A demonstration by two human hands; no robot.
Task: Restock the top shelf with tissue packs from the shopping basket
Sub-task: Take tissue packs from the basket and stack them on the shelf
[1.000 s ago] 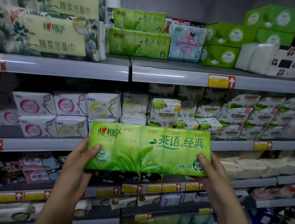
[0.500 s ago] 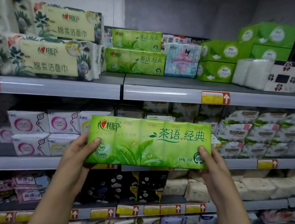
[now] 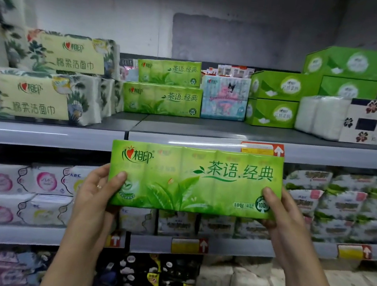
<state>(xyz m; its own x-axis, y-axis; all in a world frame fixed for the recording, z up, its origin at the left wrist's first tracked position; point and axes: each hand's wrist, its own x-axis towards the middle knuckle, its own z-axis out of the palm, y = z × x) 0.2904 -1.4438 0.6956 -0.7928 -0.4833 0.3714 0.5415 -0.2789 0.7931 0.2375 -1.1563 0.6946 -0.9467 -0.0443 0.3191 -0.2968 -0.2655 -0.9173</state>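
Observation:
I hold a long green tissue pack point(image 3: 193, 178) flat toward me with both hands. My left hand point(image 3: 95, 193) grips its left end, thumb on the front. My right hand point(image 3: 280, 214) grips the right end the same way. The pack's upper edge reaches the front lip of the top shelf point(image 3: 184, 130). On that shelf, straight above, two matching green tissue packs point(image 3: 165, 88) lie stacked, with bare shelf in front of them. The shopping basket is out of view.
Floral face-towel packs point(image 3: 44, 79) fill the shelf's left. A pale blue cartoon pack point(image 3: 224, 97), green tissue boxes point(image 3: 281, 99) and white packs point(image 3: 340, 118) stand to the right. Lower shelves point(image 3: 148, 241) hold pads and other goods.
Both hands have lifted the green pack from the middle-shelf level up to the top shelf's front edge. My view has tilted upward and moved closer to the shelves.

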